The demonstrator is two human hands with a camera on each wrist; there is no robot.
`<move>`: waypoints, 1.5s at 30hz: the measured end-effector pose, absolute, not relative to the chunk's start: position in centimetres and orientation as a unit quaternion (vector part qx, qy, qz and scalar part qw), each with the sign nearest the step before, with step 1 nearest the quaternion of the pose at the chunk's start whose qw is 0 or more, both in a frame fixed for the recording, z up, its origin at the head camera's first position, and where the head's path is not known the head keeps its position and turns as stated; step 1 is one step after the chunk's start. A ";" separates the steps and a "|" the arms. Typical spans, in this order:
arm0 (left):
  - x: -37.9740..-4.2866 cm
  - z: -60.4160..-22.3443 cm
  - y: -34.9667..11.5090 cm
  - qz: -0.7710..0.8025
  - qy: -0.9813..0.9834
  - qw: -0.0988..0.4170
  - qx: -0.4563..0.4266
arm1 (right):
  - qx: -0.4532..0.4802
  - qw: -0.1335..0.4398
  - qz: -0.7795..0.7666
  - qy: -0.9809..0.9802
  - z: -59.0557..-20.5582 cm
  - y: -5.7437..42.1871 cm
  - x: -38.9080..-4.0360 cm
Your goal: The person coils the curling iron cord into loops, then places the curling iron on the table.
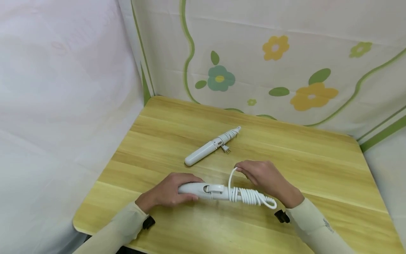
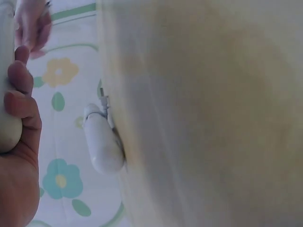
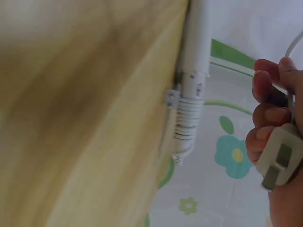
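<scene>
My left hand [image 1: 167, 190] grips the smooth white barrel end of a curling iron [image 1: 203, 190], which lies level above the front part of the table. Its white cord [image 1: 250, 197] is wound several times round the handle, with a loop sticking out at the right end. From the windings a length of cord rises to my right hand [image 1: 268, 178], which pinches it between thumb and fingers. In the right wrist view, the cord's plug [image 3: 283, 158] sits against that hand's curled fingers, its prongs pointing outward.
Farther back on the wooden table [image 1: 152, 141] lies a second white curling iron [image 1: 203, 153], its cord wrapped neatly and its plug [image 1: 226, 148] beside the handle. A flowered cloth [image 1: 247, 70] hangs behind the table's far edge. Plain white cloth [image 1: 69, 88] hangs at the left.
</scene>
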State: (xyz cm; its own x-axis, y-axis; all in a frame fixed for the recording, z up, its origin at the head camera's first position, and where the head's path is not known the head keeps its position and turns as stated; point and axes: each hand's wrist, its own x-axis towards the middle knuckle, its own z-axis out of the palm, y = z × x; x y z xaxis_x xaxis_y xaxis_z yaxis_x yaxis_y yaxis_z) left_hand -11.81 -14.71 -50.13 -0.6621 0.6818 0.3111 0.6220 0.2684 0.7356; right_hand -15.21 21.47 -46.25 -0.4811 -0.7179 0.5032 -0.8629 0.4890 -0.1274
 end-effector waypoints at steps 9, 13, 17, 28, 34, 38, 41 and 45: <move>-12.6 -49.4 -15.4 0.458 0.836 -0.027 0.301 | 0.467 0.211 0.103 -0.853 -47.3 20.4 -12.5; -12.7 -49.8 -15.2 0.425 0.854 -0.056 0.296 | 0.481 0.230 0.085 -0.842 -46.4 19.2 -11.5; -12.8 -50.1 -14.9 0.391 0.860 -0.094 0.315 | 0.481 0.237 0.062 -0.842 -45.3 18.5 -10.9; -12.7 -50.2 -14.6 0.339 0.850 -0.115 0.386 | 0.536 0.294 -0.010 -0.792 -43.2 19.1 -12.1; -12.5 -49.8 -14.0 0.344 0.848 -0.083 0.395 | 0.557 0.303 0.025 -0.773 -43.5 19.2 -12.6; -12.3 -49.7 -13.6 0.356 0.848 -0.049 0.389 | 0.573 0.285 0.054 -0.767 -43.9 19.1 -12.5; -12.1 -49.6 -13.5 0.376 0.849 -0.014 0.371 | 0.570 0.277 0.078 -0.770 -43.9 19.1 -12.6; -12.0 -49.6 -13.4 0.399 0.851 0.027 0.340 | 0.553 0.241 0.144 -0.785 -43.8 19.1 -13.0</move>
